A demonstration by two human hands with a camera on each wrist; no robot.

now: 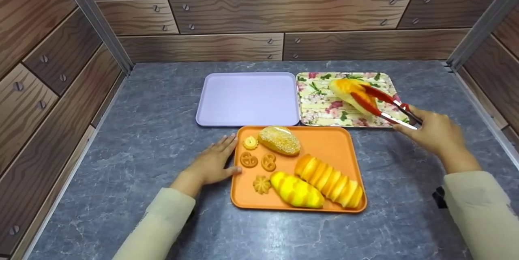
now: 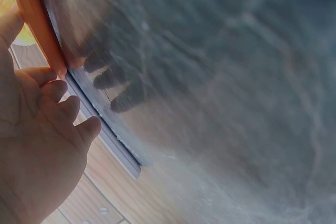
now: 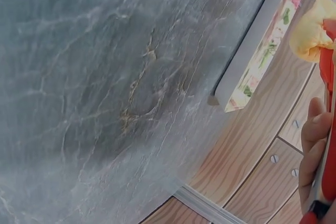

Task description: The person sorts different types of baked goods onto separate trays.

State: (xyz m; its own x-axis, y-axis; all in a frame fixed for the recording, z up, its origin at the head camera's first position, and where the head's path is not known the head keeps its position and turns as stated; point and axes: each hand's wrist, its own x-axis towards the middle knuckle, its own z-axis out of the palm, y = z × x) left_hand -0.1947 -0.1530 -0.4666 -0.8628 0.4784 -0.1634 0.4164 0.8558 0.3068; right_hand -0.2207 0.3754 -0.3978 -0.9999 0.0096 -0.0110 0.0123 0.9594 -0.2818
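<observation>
Right-hand fingers (image 3: 316,130) are curled round tongs (image 1: 368,105); left-hand fingers (image 1: 221,148) are laid against the orange tray (image 1: 326,140). Behind bread (image 1: 344,86), the flowered tray (image 1: 318,110) is partly hidden.

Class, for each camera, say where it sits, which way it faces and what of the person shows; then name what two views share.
Head: on the head, facing forward and down over the orange tray and floral tray; left hand, right hand and sleeves show.
Left wrist: on that wrist, facing grey tabletop and the orange tray's edge; the left hand shows.
Right wrist: on that wrist, facing tabletop and the floral tray's edge; part of the right hand shows.
Shared: head and right wrist both show the red tongs.
</observation>
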